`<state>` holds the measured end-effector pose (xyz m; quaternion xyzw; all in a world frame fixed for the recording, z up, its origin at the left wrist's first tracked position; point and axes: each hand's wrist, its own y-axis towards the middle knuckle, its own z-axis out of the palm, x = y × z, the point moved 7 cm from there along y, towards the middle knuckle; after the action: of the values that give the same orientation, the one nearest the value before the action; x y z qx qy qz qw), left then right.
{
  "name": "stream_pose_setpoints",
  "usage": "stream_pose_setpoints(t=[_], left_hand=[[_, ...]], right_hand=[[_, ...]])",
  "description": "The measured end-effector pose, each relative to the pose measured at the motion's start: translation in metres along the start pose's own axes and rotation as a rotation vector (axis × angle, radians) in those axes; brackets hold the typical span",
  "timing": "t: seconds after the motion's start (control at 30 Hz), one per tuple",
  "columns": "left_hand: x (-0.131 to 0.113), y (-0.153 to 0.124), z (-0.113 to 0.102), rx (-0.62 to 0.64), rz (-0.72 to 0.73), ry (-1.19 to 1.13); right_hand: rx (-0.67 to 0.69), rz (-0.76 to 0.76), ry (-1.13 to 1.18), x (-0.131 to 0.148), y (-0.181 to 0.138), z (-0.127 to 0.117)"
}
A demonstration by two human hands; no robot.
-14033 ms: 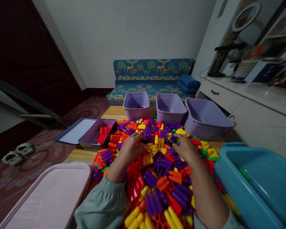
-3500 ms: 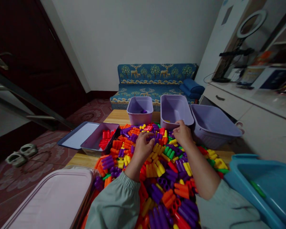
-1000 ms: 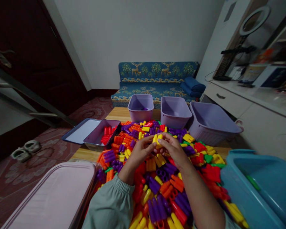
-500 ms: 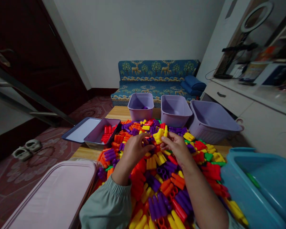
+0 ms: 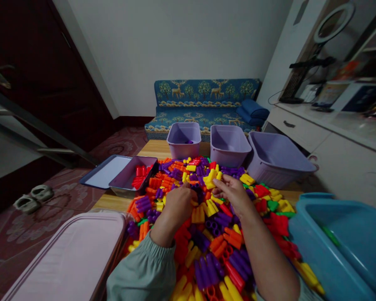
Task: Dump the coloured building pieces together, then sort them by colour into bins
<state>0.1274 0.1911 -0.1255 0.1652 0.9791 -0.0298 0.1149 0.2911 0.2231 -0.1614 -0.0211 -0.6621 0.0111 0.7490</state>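
Between the thumb and fingers of my right hand (image 5: 233, 194) are yellow plastic building blocks (image 5: 210, 179), held just above a large mixed heap. My left hand (image 5: 179, 205) is lowered into the heap, its back towards me. Its fingers curl down and are mostly hidden, so a hold on anything does not show. Yellow pieces lie near its fingertips. Around both hands spread purple blocks (image 5: 208, 269), orange blocks (image 5: 233, 238), red blocks (image 5: 277, 225) and a few green ones, many shaped like joined tubes.
Three lilac bins (image 5: 230, 156) stand along the far side of the wooden table (image 5: 152, 147). A hinged box (image 5: 122, 180) with red blocks lies open at left. A pink lid (image 5: 69, 255) is at near left, a teal bin (image 5: 341, 251) at right. Behind stands a patterned sofa (image 5: 203, 113).
My left hand has moved down and away from the yellow blocks, turning its back up over the heap. My right hand keeps the yellow blocks nearly in place. The view has shifted slightly.
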Motion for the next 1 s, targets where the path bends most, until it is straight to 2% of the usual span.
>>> stream_pose_setpoints(t=[0.1, 0.23, 0.3, 0.33, 0.4, 0.53, 0.63, 0.73, 0.87, 1.0], left_hand=[[0.006, 0.009, -0.002, -0.125, -0.027, -0.227], [0.031, 0.018, 0.004, -0.389, -0.199, -0.806], [0.039, 0.023, 0.016, -0.415, -0.239, -1.078], [0.041, 0.025, 0.020, -0.414, -0.223, -1.143], [0.040, 0.027, 0.020, -0.436, -0.143, -1.081], [0.029, 0.020, 0.011, -0.498, 0.028, -0.672], [0.017, 0.018, 0.012, -0.417, 0.085, -0.418], [0.010, 0.020, 0.018, -0.330, 0.101, -0.267], [0.011, 0.021, 0.020, -0.331, 0.099, -0.209], [0.012, 0.021, 0.020, -0.344, 0.092, -0.183]], right_hand=[[-0.002, 0.012, 0.000, -0.002, 0.000, 0.000], [-0.017, 0.033, -0.003, -0.002, -0.001, 0.002], [-0.018, 0.055, -0.003, -0.002, -0.002, 0.004], [-0.020, 0.065, -0.002, -0.002, -0.003, 0.005], [-0.027, 0.071, -0.001, -0.002, -0.003, 0.006], [-0.040, 0.034, -0.038, -0.005, -0.001, 0.006], [-0.035, 0.032, -0.075, -0.009, 0.000, 0.003], [-0.025, 0.021, -0.066, -0.006, 0.001, 0.000], [-0.073, -0.023, 0.049, 0.018, 0.012, -0.009], [-0.194, -0.135, 0.076, 0.065, 0.041, -0.021]])
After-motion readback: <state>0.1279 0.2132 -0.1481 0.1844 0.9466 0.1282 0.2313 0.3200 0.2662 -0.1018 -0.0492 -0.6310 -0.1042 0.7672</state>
